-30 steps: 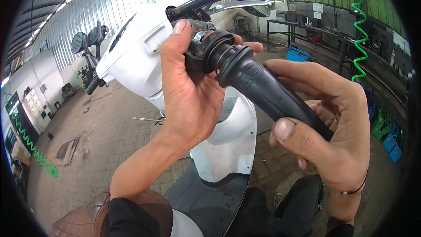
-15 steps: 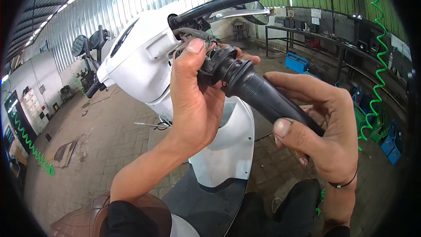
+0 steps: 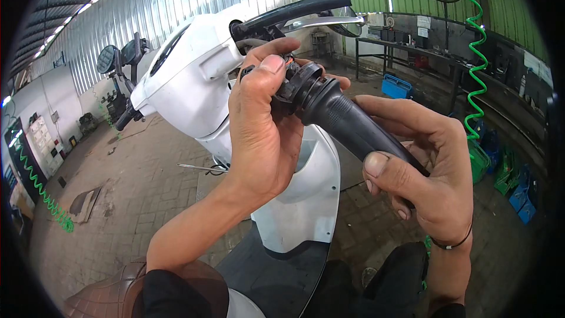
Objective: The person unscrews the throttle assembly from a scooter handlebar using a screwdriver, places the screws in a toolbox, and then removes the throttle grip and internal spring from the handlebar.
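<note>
A black rubber throttle grip (image 3: 366, 128) slants across the middle, off the bare handlebar tube (image 3: 300, 9). My right hand (image 3: 438, 176) is closed round its lower end, thumb on top and fingers beneath. At the upper end sits a black throttle housing (image 3: 292, 89) with thin wires showing. My left hand (image 3: 256, 123) grips this housing, its thumb uppermost; the palm side hides part of it. Behind, the white scooter front (image 3: 197, 76) carries the handlebar and a silver brake lever (image 3: 326, 22).
Below are the scooter's dark footboard (image 3: 279, 277) and brown seat (image 3: 106, 294). A coiled green air hose (image 3: 478, 53) hangs at the right, before a long workbench (image 3: 406, 50). A blue toolbox (image 3: 396, 86) rests on the floor. A metal rod (image 3: 197, 168) sticks out left of my wrist.
My left fingers have shifted over the housing, with the index finger now further across its top. The right hand and grip have moved slightly left. The hanging hose appears further left.
</note>
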`<act>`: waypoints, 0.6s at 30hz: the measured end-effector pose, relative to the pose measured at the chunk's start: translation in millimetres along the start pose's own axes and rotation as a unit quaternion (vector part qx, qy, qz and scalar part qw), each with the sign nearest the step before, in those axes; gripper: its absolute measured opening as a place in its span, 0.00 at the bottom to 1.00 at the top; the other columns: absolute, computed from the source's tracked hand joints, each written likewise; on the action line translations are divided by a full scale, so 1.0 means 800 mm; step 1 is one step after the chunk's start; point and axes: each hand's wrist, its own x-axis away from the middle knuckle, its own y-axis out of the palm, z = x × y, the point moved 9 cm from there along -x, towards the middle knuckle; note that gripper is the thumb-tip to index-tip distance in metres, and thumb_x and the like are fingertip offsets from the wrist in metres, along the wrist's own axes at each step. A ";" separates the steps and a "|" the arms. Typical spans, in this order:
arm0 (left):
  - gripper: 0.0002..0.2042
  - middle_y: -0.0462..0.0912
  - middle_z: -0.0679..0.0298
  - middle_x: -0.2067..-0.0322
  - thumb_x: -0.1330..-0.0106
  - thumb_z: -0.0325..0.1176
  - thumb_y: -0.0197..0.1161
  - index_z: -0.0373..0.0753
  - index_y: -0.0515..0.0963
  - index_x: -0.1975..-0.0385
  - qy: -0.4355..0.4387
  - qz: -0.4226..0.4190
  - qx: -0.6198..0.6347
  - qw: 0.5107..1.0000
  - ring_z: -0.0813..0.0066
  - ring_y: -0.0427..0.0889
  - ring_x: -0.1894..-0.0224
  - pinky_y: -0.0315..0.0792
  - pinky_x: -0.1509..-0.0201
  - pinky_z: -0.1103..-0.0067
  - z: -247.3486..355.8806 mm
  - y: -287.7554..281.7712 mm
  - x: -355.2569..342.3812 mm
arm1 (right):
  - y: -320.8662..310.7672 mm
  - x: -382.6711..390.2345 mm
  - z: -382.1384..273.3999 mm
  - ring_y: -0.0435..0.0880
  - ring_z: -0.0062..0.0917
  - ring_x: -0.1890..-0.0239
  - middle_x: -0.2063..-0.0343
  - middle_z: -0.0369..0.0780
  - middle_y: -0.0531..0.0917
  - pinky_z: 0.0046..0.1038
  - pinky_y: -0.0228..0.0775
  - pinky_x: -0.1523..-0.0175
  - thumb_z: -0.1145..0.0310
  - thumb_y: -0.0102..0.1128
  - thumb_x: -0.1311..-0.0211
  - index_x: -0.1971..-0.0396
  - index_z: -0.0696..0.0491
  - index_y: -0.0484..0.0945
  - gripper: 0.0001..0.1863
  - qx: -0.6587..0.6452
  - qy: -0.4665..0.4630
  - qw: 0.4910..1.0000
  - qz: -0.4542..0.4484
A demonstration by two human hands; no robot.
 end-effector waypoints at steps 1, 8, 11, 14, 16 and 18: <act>0.21 0.81 0.55 0.61 0.26 0.42 0.53 0.33 0.66 0.43 -0.001 -0.004 0.001 1.000 0.56 0.88 0.56 0.83 0.46 0.66 0.000 0.001 0.000 | -0.001 0.001 -0.002 0.82 0.16 0.77 0.63 0.48 0.86 0.14 0.65 0.82 0.69 0.72 0.48 0.43 0.71 0.76 0.33 0.013 -0.005 1.000 0.005; 0.20 0.81 0.56 0.62 0.27 0.42 0.54 0.31 0.68 0.45 -0.002 -0.002 -0.004 1.000 0.58 0.89 0.57 0.83 0.46 0.69 0.001 -0.003 -0.003 | -0.001 0.000 -0.016 0.84 0.18 0.70 0.63 0.43 0.86 0.16 0.73 0.67 0.70 0.72 0.48 0.44 0.67 0.79 0.30 0.111 -0.067 0.991 0.010; 0.24 0.83 0.55 0.57 0.26 0.52 0.51 0.37 0.68 0.44 -0.020 -0.027 -0.055 0.998 0.52 0.84 0.46 0.77 0.37 0.65 -0.002 -0.002 -0.002 | 0.001 0.003 -0.028 0.85 0.18 0.66 0.63 0.41 0.87 0.18 0.74 0.61 0.72 0.72 0.49 0.44 0.65 0.80 0.29 0.221 -0.182 0.958 -0.010; 0.24 0.83 0.56 0.57 0.26 0.52 0.51 0.37 0.68 0.44 -0.019 -0.021 -0.068 0.997 0.54 0.85 0.46 0.77 0.37 0.66 -0.004 -0.002 0.000 | 0.010 0.012 -0.039 0.84 0.18 0.63 0.62 0.40 0.86 0.19 0.75 0.57 0.74 0.71 0.50 0.45 0.64 0.81 0.29 0.326 -0.275 0.905 -0.005; 0.23 0.83 0.56 0.57 0.26 0.52 0.51 0.38 0.68 0.44 -0.021 -0.015 -0.071 0.997 0.55 0.85 0.47 0.77 0.38 0.67 -0.005 -0.003 0.000 | 0.007 0.011 -0.038 0.85 0.19 0.64 0.60 0.41 0.87 0.20 0.75 0.56 0.72 0.72 0.50 0.44 0.64 0.80 0.30 0.323 -0.260 0.910 -0.014; 0.23 0.82 0.55 0.57 0.26 0.52 0.51 0.38 0.68 0.45 -0.023 -0.011 -0.064 0.998 0.56 0.86 0.48 0.77 0.38 0.67 -0.007 -0.005 0.001 | 0.004 0.004 -0.026 0.85 0.20 0.65 0.58 0.43 0.87 0.21 0.75 0.56 0.71 0.72 0.49 0.43 0.64 0.79 0.31 0.295 -0.226 0.928 -0.028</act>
